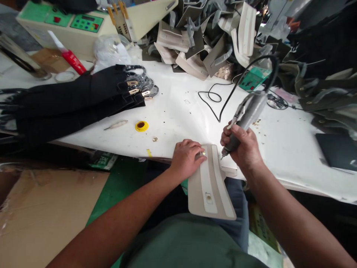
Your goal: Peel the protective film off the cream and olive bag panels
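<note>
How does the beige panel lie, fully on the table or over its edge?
Over the edge. The panel has its top end on the table, under the left hand; the rest sticks out past the edge.

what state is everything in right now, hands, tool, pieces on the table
beige curved leather panel, flat, overhanging the white table edge
grey corded handheld power tool, tilted, tip down beside the panel
left hand, pressing on the panel's top end
right hand, gripped round the tool
small yellow tape roll, lying flat, untouched

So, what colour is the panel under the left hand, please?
The panel is beige; head view.
</note>
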The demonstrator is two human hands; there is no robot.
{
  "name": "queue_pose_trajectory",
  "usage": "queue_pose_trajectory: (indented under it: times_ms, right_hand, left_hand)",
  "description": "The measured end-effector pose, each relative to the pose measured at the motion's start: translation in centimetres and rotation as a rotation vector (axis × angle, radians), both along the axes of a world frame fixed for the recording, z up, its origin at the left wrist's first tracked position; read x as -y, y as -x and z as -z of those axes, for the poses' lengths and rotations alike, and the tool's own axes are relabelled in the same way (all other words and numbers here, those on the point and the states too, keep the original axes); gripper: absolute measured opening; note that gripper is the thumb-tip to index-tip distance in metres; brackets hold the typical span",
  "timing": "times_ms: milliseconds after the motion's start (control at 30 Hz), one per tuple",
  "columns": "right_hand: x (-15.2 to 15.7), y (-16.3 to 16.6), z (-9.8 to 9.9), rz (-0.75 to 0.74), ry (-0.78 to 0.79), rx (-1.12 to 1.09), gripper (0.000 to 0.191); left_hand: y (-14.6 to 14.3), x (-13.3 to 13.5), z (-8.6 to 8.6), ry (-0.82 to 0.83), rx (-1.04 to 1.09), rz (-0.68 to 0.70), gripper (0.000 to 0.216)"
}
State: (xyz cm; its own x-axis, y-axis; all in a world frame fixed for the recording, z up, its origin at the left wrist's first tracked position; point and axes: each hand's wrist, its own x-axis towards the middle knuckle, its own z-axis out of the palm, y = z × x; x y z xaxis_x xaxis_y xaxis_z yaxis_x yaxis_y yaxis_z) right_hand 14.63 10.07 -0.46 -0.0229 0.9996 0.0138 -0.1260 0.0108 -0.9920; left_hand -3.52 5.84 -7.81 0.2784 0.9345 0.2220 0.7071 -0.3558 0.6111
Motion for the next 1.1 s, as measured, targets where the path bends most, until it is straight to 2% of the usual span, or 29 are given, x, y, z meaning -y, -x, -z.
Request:
queue_pose_trajectory:
  times_ms: [133, 267, 567, 733, 1000, 1100]
  right_hand:
    - [1.5, 3.3, 0.5, 0.145, -0.146, 0.047, 0.029]
    - [1.7, 4.5, 1.3, 0.148, -0.196, 0.054, 0.026]
    - [1.2, 5.1, 3.0, 0.156, -0.217, -0.013, 0.032]
    - [1.2, 5.1, 3.3, 0.171, -0.235, -0.005, 0.032]
    - [1.0, 5.2, 3.7, 0.190, -0.270, 0.079, 0.034]
    - [1.0, 4.9, 3.9, 0.145, -0.303, 0.173, 0.034]
  left_hand:
    - [0.0, 0.0, 0.0, -0.007, -0.004, -0.004, 0.021]
    - [0.0, 0.1, 0.0, -0.008, 0.018, -0.011, 0.021]
    - [0.1, 0.0, 0.2, -0.021, 0.039, 0.006, 0.020]
    - [0.1, 0.0, 0.2, -0.022, 0.043, -0.001, 0.021]
    - [0.0, 0.1, 0.2, -0.029, 0.039, 0.003, 0.017]
    - [0.0, 0.1, 0.2, -0.038, 0.033, 0.006, 0.014]
